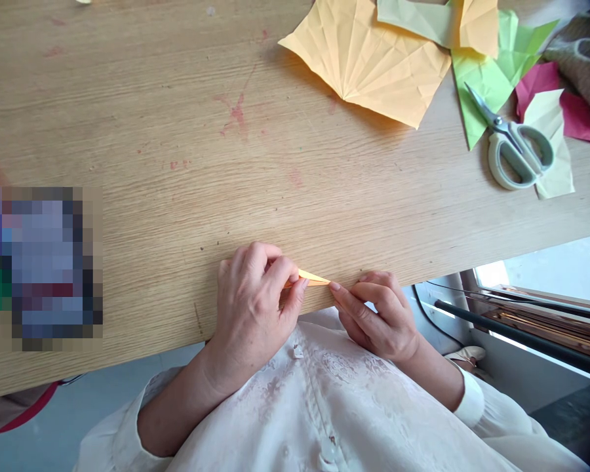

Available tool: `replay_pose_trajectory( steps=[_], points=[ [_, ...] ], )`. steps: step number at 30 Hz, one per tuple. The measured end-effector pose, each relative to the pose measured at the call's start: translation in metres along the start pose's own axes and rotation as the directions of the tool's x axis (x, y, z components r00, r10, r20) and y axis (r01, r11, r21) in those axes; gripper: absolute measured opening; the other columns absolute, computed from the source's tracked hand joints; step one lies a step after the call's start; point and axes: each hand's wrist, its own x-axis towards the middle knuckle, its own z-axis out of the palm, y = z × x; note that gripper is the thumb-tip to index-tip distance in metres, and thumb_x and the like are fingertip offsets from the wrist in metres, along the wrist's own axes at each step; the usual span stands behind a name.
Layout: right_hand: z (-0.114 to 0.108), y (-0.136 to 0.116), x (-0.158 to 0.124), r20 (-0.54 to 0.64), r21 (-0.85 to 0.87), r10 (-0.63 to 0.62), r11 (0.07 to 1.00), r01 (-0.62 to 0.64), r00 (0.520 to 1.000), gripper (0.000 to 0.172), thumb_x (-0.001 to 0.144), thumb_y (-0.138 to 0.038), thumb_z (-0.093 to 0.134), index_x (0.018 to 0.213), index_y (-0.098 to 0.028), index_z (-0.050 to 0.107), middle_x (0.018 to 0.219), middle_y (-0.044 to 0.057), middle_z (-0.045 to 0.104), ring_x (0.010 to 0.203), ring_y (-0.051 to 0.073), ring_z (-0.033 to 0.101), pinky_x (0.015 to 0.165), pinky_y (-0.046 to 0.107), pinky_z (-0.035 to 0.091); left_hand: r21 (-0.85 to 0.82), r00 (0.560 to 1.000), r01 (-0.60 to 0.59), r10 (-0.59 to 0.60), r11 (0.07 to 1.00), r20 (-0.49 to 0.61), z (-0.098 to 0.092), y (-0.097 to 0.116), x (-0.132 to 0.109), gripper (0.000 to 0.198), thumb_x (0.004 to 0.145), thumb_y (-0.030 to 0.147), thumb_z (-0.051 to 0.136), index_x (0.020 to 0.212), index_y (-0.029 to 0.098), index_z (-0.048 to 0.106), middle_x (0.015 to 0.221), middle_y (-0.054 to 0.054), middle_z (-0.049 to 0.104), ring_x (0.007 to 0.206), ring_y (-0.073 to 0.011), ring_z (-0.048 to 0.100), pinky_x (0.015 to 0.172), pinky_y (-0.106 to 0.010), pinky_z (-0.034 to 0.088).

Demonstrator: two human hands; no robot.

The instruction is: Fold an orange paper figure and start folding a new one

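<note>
A narrow folded piece of orange paper (314, 278) is stretched between my two hands at the table's front edge. My left hand (258, 301) pinches its wider end between thumb and forefinger, and most of that end is hidden behind the fingers. At the pointed tip, the thumb and forefinger of my right hand (378, 311) are closed on the paper. The other fingers of both hands are curled in.
On the wooden table (167, 216) at the upper right lie a creased orange sheet (368, 59), green paper (486, 85), pink paper (535, 82) and pale paper (553, 157). Scissors (514, 144) rest partly on these. A blurred-out rectangular object (54, 262) is at the left.
</note>
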Motion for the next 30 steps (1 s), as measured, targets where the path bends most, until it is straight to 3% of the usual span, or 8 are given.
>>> replay_pose_trajectory(
  steps=[3,8,22,30],
  points=[
    [0.0,0.0009,-0.0005,-0.005,-0.001,-0.008,1.0,0.008,1.0,0.046,0.085,-0.006,0.068,0.13,-0.015,0.061,0.082,0.005,0.057,0.078,0.019,0.055,0.064,0.035,0.054,-0.01,1.0,-0.001,0.001,1.0,0.003,-0.0002,0.0003,-0.0008,0.001,0.091,0.018,0.06,0.091,0.02,0.059,0.095,-0.005,0.057,0.09,-0.0218,0.057,0.077,-0.038,0.038],
    [0.0005,0.001,-0.0011,-0.014,0.008,-0.004,1.0,0.004,1.0,0.048,0.084,-0.005,0.069,0.131,-0.015,0.061,0.082,0.005,0.057,0.078,0.019,0.055,0.064,0.036,0.054,-0.022,1.0,-0.019,0.019,1.0,0.021,-0.0014,0.0008,-0.0012,0.013,0.093,0.018,0.057,0.103,0.024,0.064,0.099,-0.005,0.057,0.088,-0.0217,0.054,0.079,-0.039,0.038],
    [0.0014,0.0,0.0006,-0.033,0.006,-0.008,1.0,0.008,0.999,0.042,0.083,-0.004,0.07,0.124,-0.013,0.064,0.082,0.005,0.057,0.078,0.019,0.054,0.064,0.035,0.053,0.008,0.998,0.003,-0.003,1.0,0.058,-0.0017,0.0011,0.0001,0.008,0.097,0.028,0.059,0.098,0.026,0.067,0.096,-0.005,0.058,0.086,-0.0212,0.051,0.078,-0.038,0.037],
    [0.0014,-0.0003,-0.0038,0.014,-0.037,-0.031,0.999,0.032,0.999,0.038,0.087,-0.009,0.067,0.124,-0.015,0.064,0.086,0.006,0.061,0.081,0.019,0.054,0.072,0.036,0.053,0.011,0.998,0.014,-0.014,1.0,0.056,-0.0002,0.0004,-0.0005,0.01,0.097,0.032,0.06,0.098,0.026,0.068,0.096,-0.004,0.057,0.087,-0.0211,0.051,0.077,-0.037,0.036]
  ],
)
